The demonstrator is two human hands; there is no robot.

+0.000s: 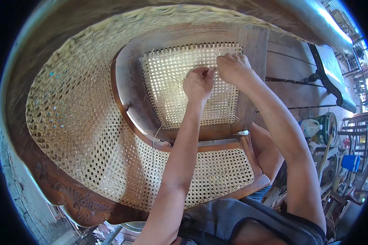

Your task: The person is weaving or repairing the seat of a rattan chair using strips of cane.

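A wooden chair with a woven cane seat panel lies before me, its weave an open grid of pale strands. Over the right upper part of that panel my left hand is closed, thumb and fingers pinched together. My right hand is also closed, a little farther right near the panel's far right corner, its fingers curled down at the weave. The two hands are close together but apart. Whatever thin thing they pinch is too small to make out. A loose strand dangles by the seat's near left corner.
The chair's curved cane back wraps round the left side, with a carved wooden frame. A cane side panel lies nearest me. At right are a dark-legged bench, a white jug, a blue container and stacked chair frames.
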